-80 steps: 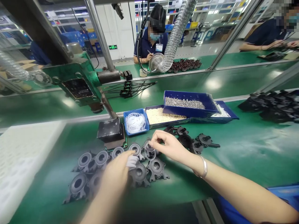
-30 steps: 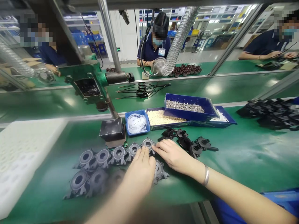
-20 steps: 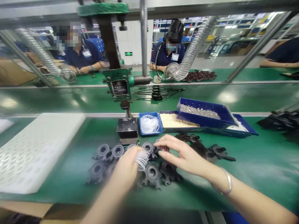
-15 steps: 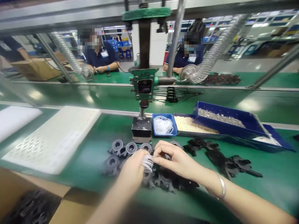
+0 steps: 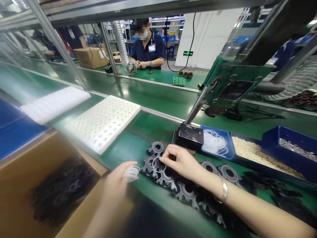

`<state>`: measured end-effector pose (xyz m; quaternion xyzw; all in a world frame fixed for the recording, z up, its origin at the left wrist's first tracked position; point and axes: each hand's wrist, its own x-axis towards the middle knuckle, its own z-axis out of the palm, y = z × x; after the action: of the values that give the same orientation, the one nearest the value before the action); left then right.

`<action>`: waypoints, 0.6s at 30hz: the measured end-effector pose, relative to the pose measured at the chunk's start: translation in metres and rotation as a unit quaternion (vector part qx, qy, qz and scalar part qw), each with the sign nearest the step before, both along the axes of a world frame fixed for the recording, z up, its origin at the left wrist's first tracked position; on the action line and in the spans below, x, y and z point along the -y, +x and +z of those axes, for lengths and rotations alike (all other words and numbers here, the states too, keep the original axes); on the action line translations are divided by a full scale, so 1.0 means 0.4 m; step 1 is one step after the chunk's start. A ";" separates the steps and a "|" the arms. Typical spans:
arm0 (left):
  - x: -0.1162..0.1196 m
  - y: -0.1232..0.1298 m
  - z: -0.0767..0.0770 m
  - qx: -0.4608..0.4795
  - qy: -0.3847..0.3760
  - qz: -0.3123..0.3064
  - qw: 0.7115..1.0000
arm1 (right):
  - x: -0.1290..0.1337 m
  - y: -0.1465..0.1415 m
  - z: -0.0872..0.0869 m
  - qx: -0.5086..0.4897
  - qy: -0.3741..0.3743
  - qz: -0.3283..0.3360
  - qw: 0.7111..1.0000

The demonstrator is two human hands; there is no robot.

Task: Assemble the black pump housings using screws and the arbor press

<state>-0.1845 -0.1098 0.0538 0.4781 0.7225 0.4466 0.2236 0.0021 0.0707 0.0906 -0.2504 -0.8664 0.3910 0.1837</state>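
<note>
R hand (image 5: 182,162) has thumb + forefinger tips together, pinching one thin pale ring (image 5: 153,165) by its far-right edge; L hand (image 5: 115,183), blurred, is closed on a stack of rings (image 5: 131,173), near-left of it, over the bench edge or just by it, can't tell which. Risks, my judgement: single ring held at one pt only, so it could pivot or slip out if the pinch eases or the rim catches on a housing; could then sit crooked, part in/part out of a groove. Thin section prob. flexes, so a hard push on one side might bow it. Stack may fan out & shed rings if L grip loosens; any dropped near the near-left bench edge could end up in the open box (image 5: 19,172). R wrist + forearm pass low above the other blk housings (image 5: 187,191), so a sleeve-height brush might nudge one out of line. Looks: ring is whitish, round, narrow, open in centre, seen face-on-ish, in front of the left-end housings; contact w/ them can't be told. Stacked ones same pale tone, edges smeared by motion. Housings matte blk, round recess mid, lugs around, in rows on green bench (image 5: 128,138). More loose rings lie in blue tray (image 5: 231,152), right of press base (image 5: 190,134).
</note>
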 end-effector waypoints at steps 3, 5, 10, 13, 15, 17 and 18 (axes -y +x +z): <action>0.022 -0.021 -0.029 -0.117 0.041 -0.031 0.992 | 0.005 -0.050 -0.028 0.026 0.061 0.023 0.998; 0.020 -0.012 -0.043 -0.213 0.107 -0.073 0.968 | 0.008 -0.071 -0.041 0.042 0.103 0.025 0.994; -0.014 0.032 -0.054 -0.356 0.182 -0.164 0.902 | 0.012 -0.082 -0.049 0.066 0.173 0.028 0.982; -0.028 0.036 -0.054 -0.395 0.203 -0.173 0.879 | 0.012 -0.068 -0.047 0.071 0.189 0.029 0.979; -0.032 0.029 -0.054 -0.411 0.216 -0.178 0.868 | 0.014 -0.055 -0.045 0.063 0.209 0.041 0.975; -0.035 0.019 -0.054 -0.420 0.221 -0.190 0.859 | 0.017 -0.043 -0.042 0.066 0.240 0.083 0.965; -0.036 0.015 -0.054 -0.423 0.224 -0.195 0.856 | 0.018 -0.038 -0.041 0.077 0.257 0.108 0.957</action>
<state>-0.1784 -0.0953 0.0320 0.7891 0.5201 0.2983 -0.1337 -0.0132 0.0635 0.0744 -0.1289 -0.9711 0.1518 0.1316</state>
